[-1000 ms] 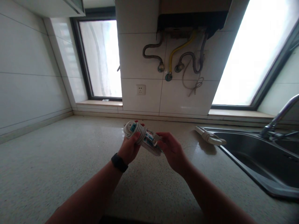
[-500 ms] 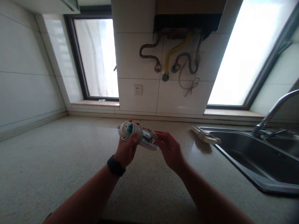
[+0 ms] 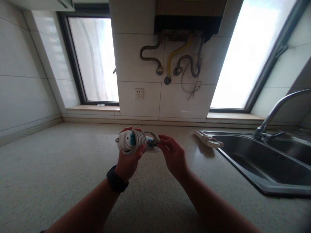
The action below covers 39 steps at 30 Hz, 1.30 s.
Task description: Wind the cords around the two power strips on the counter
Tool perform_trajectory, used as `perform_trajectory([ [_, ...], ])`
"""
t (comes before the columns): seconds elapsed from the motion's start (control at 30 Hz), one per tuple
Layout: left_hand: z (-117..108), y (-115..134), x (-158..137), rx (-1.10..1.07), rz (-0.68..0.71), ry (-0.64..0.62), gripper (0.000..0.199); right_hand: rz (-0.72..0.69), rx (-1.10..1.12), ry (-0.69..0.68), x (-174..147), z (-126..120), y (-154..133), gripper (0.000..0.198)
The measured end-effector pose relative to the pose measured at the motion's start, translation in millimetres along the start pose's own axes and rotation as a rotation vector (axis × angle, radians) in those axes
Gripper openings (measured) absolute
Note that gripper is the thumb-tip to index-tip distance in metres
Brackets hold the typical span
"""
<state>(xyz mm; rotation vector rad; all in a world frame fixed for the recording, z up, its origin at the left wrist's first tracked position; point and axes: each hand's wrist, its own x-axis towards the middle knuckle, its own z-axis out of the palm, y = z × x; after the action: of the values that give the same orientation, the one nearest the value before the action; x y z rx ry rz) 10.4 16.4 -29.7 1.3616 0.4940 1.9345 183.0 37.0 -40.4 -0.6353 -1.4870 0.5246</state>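
A white power strip [image 3: 124, 139] with blue-green panels is held above the counter, roughly level. Its white cord [image 3: 140, 139] is wound in several turns around the body. My left hand [image 3: 130, 161] is closed around the strip and the coiled cord, thumb on the near side. At the strip's right end, my right hand [image 3: 173, 154] pinches the plug [image 3: 157, 139] at the cord's end. The fingertips partly hide the plug's far side. A second white power strip [image 3: 208, 141], its cord wrapped around it, lies on the counter beside the sink.
A speckled stone counter [image 3: 60, 168] runs beneath both hands. To the right is a steel sink [image 3: 245, 161] with a curved tap [image 3: 274, 111]. The tiled back wall carries a socket [image 3: 139, 93] and hoses [image 3: 170, 61] under a boxy appliance [image 3: 188, 22].
The held power strip has turned to lie more level, its left end lower and nearer. Both hands keep their grip. The whole view has shifted slightly, with the surroundings moving left.
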Motion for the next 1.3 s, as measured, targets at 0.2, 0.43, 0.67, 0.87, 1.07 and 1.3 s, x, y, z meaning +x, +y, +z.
perform_trajectory([
  [0.2,1.5,0.4,-0.8,0.130,0.138,-0.027,0.066,0.006,0.040,0.055,-3.4,3.6,-2.9,0.009],
  [0.43,0.2,0.2,-1.0,0.180,0.174,-0.065,0.066,0.033,0.123,0.060,-2.9,9.0,-4.3,0.010],
  [0.67,-2.5,5.1,-0.7,0.239,0.248,-0.120,0.069,0.024,0.097,-0.028,-0.1,3.3,-10.4,0.016],
  [0.87,-5.3,8.0,1.0,0.256,0.272,-0.145,0.070,0.011,0.133,-0.145,5.0,-5.2,-13.2,0.021],
  [1.07,-6.3,11.4,1.9,0.255,0.233,-0.131,0.067,0.013,0.030,-0.192,6.6,-11.3,-11.8,0.031],
  [1.3,-6.3,6.9,7.8,-0.090,-0.072,-0.074,0.056,0.050,0.009,-0.278,11.4,-17.0,-11.7,0.035],
])
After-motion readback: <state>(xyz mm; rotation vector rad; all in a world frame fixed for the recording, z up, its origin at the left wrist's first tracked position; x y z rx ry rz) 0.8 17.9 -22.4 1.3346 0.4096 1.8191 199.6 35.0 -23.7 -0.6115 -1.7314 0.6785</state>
